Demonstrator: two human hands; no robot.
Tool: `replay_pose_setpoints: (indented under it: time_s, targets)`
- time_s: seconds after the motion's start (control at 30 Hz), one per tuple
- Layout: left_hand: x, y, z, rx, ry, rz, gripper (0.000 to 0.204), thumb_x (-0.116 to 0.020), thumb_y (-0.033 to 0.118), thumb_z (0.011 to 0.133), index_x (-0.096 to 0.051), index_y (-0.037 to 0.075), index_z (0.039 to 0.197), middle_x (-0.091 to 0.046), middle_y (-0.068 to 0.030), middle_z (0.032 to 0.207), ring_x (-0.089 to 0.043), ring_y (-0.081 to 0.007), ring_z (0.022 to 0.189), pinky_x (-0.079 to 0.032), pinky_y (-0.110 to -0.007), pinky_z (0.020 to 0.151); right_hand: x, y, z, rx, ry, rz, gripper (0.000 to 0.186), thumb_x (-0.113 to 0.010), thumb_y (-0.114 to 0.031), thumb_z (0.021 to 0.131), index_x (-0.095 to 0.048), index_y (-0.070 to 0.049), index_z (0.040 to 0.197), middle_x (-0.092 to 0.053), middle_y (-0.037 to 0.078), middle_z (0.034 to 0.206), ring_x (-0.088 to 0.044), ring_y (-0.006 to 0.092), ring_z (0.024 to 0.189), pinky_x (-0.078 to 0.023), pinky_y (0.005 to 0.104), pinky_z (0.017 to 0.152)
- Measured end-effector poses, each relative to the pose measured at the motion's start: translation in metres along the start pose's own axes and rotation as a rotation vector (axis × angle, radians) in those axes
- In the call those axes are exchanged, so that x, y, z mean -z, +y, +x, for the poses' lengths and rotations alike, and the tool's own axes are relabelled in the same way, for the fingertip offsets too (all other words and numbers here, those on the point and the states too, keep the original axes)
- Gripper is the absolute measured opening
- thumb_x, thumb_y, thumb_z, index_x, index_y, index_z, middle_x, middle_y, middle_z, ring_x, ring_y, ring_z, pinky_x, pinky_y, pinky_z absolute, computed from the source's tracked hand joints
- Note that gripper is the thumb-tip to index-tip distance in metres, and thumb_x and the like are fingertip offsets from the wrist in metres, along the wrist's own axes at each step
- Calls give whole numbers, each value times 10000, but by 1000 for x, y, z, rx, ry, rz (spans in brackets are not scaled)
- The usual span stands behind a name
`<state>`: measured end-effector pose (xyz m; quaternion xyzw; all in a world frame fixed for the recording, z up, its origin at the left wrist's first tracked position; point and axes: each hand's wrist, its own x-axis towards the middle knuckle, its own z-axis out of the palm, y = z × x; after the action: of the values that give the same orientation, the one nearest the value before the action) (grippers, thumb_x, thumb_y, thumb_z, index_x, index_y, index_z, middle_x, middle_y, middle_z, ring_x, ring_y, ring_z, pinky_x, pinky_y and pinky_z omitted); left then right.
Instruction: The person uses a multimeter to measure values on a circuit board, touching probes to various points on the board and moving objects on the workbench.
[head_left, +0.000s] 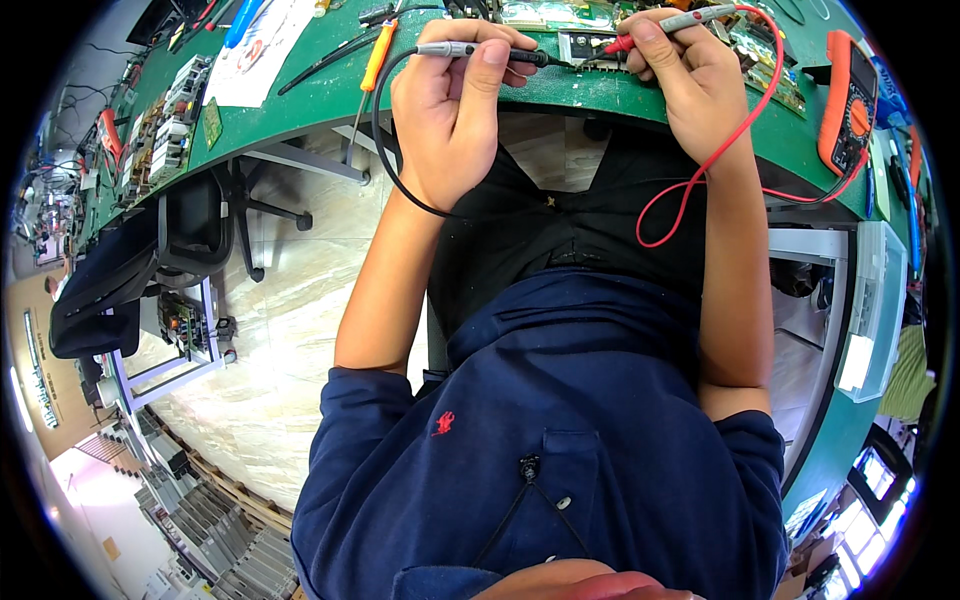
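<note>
My left hand (452, 110) is closed around a black test probe (450, 48) with a grey grip, its tip pointing right. In my right hand (690, 90) is a red test probe (700, 17), its tip angled down and left. Both tips come close together at a small circuit module (592, 50) with a row of pins at the bench's near edge; whether they touch it I cannot tell. A black lead and a red lead (745, 125) hang from the probes. The red lead runs to an orange multimeter (848, 105) on the right.
The green bench (560, 92) carries more circuit boards (765, 70) behind my right hand. An orange-handled screwdriver (378, 55) lies left of my left hand, near a white paper sheet (262, 50). A black chair (195, 220) stands on the left, with drawers (872, 320) at right.
</note>
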<state>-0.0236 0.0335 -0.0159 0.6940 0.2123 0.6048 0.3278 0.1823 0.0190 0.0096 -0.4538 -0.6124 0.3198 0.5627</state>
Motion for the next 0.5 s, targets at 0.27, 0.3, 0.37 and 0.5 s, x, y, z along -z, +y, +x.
replay_pose_setpoints:
  time_s: [0.27,0.3,0.37,0.5]
  targets:
    - [1,1,0,5,-11,14,196,-478,160,988,-519,-31,1006,-648,-169,954,-660,-201,776,-556,-303,706,-1,-5,0,-29,-6,30,169,-550,-143,949,-588,21,932,-632,60,772,-561,89,672,-453,222,625]
    - [1,1,0,5,-11,18,196,-479,159,987,-518,-32,1005,-648,-170,953,-660,-202,774,-557,-303,705,-1,-8,-1,-39,-14,33,167,-550,-141,949,-588,21,931,-632,60,773,-561,88,672,-453,221,625]
    - [0,2,1,4,-12,19,197,-481,160,986,-516,-33,1002,-648,-172,953,-661,-202,770,-557,-303,702,-1,-7,-1,-49,-12,47,167,-549,-139,949,-590,22,930,-633,61,774,-561,89,671,-453,220,625]
    - [0,1,0,2,-11,18,200,-483,161,986,-513,-37,994,-648,-176,953,-661,-203,766,-557,-302,700,-1,-8,-1,-43,-17,38,169,-544,-137,950,-592,23,925,-634,63,770,-561,88,665,-452,219,621]
